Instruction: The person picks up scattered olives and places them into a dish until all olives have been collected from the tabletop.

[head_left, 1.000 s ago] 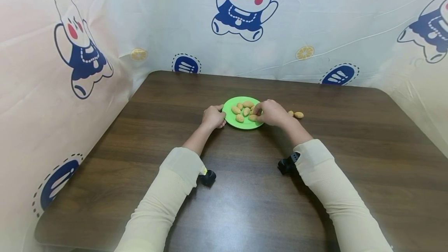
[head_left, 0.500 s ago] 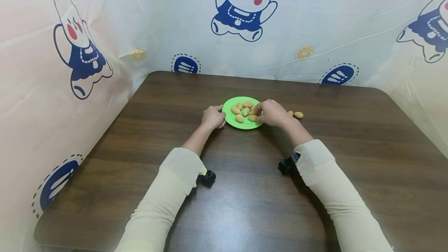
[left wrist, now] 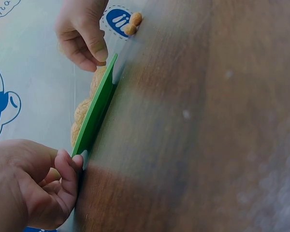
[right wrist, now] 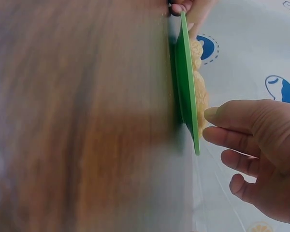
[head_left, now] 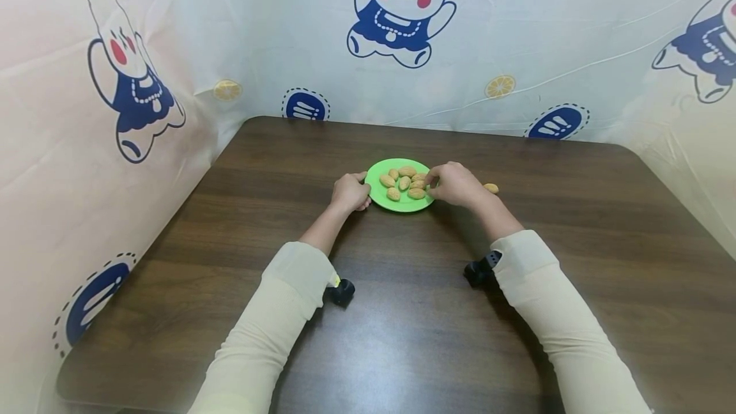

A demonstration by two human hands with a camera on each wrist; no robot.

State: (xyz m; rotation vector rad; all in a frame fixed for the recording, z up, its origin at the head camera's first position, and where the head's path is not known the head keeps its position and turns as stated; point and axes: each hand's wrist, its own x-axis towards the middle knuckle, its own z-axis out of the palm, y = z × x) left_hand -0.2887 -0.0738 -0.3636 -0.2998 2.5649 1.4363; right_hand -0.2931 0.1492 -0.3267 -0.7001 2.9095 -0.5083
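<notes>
A round green plate (head_left: 400, 207) stands on the brown table, bearing several tan, wrinkled, almond-shaped nuts (head_left: 404, 183). My left hand (head_left: 349, 193) grips the plate's left rim; the left wrist view shows its fingers (left wrist: 67, 176) curled at the edge. At the right rim is my right hand (head_left: 455, 185), its fingertips just above the plate. In the right wrist view its thumb and index finger (right wrist: 229, 138) are a little apart beside the nuts, with nothing seen between them. Part of the plate's right side is hidden behind this hand.
To the right of the plate, loose nuts (head_left: 490, 188) lie on the table (head_left: 368, 312); the left wrist view shows two, while my right hand covers one in the head view. A cartoon-printed sheet (head_left: 322, 18) hangs behind and beside the table.
My right hand has moved slightly right, away from the nuts on the plate, uncovering more of them. The left hand and the plate have stayed put.
</notes>
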